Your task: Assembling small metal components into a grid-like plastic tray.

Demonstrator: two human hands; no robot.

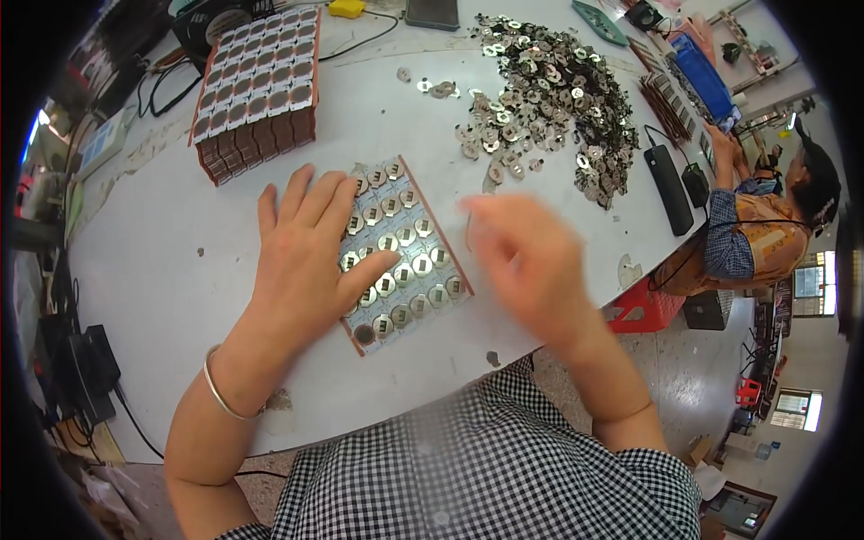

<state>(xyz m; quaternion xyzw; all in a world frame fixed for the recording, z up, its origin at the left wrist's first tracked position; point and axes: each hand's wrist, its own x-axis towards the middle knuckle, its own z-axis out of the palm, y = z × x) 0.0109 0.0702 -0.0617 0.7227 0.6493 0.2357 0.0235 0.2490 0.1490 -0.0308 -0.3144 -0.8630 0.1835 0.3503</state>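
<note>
1. Head view: the left hand [301,256] lies flat and spread wide, palm down, on the near-left part of a rectangular tray [405,256] of round metal discs, thumb stretched across its middle rows.
2. The right hand [522,256] hovers just right of the tray, blurred; whether its fingers are pinched on anything cannot be told.
3. The tray lies on the white table [162,270] directly ahead of the person, its long axis running from near-left to far-right, slightly tilted against the table edge; one cell at the near corner shows dark and unfilled.
4. Farther out, a loose heap of metal discs [549,99] spreads over the table's far right.
5. At far left stands a stack of brown trays [256,85], its top filled.
6. At the right rim, another person [765,225] in an orange top sits bent over their own work.
</note>
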